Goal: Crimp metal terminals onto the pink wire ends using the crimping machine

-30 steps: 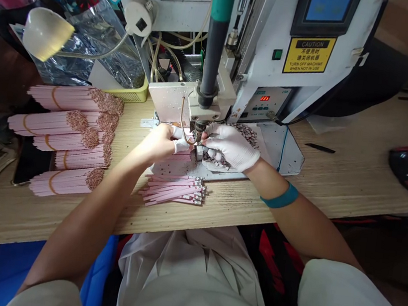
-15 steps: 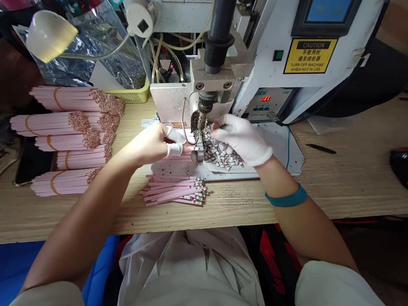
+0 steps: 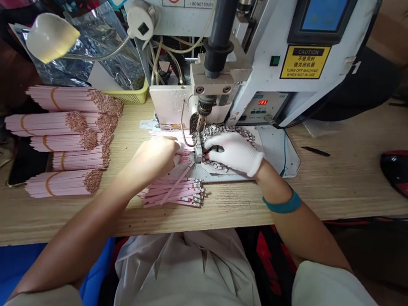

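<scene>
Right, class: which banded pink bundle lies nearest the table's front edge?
The lowest bundle in view; the other bundles all lie farther back, toward the yellow basket.

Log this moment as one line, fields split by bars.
left hand: by pink strips, grip unclear | right hand: gloved, over small parts | gray block: between hands | machine head: above block

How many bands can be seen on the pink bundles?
5: one band each on the farthest bundle, leftmost bundle, third bundle, fourth bundle and nearest bundle; others may be hidden in the stack.
</scene>
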